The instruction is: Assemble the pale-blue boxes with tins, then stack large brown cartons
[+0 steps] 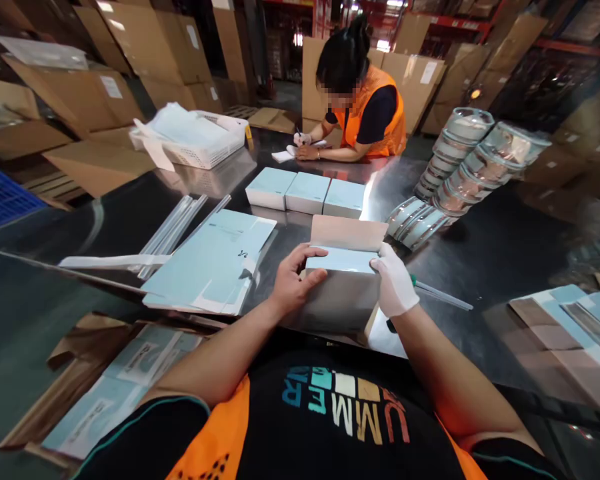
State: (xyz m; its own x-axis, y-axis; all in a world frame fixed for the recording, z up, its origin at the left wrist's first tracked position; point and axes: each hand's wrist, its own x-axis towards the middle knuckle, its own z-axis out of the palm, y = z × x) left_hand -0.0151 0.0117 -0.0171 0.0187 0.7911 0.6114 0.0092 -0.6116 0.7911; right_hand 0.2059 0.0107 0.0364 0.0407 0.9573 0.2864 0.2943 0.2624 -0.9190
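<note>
Now 2 hands, L (293,283) bare, R (394,285) gloved, gripping 1 open box (344,287); 3 shut boxes (306,192) behind.

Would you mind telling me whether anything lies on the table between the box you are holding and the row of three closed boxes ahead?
Nothing visible does: bare table separates the held box from the row of three.

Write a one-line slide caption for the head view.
Left hand and gloved right hand grip a pale blue box with its flap open, at a dark table.
</note>
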